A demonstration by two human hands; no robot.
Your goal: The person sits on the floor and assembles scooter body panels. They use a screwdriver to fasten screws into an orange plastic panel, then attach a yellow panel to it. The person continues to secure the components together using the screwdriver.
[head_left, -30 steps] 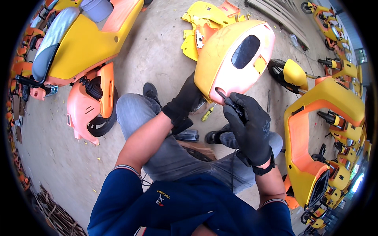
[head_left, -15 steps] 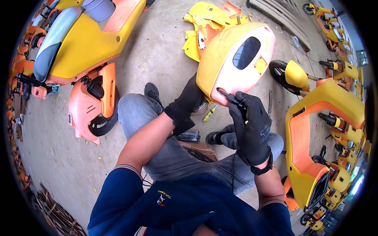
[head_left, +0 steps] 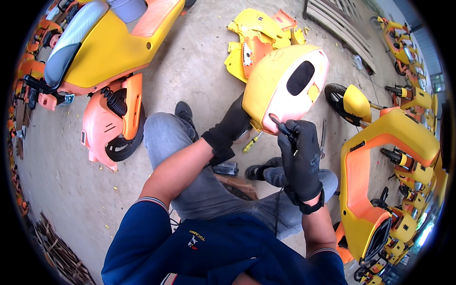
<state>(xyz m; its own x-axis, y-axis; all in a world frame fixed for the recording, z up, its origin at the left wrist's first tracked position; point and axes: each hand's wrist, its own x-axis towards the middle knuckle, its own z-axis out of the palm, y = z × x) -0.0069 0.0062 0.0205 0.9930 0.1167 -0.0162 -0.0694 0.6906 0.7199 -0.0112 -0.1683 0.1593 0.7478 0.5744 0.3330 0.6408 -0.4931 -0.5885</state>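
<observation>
While seated, hands: left hand gripping yellow cover; right hand closed round screwdriver
Change: screwdriver tip stays at cover's lower edge; hardly shifted

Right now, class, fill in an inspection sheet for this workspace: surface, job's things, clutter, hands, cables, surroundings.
Surface: bare concrete floor, dusty, with small yellow chips.
Job's things: yellow and pink scooter cover panel, propped up by the knees; dark tool pressed to its lower edge.
Clutter: yellow-handled screwdriver on the floor; heap of yellow panels behind.
Hands: left hand, black-gloved, steadies the panel from below; right hand, black-gloved, fingers wrapped round the tool.
Cables: nothing seen.
Surroundings: stripped scooter to the left, scooter frames to the right.
</observation>
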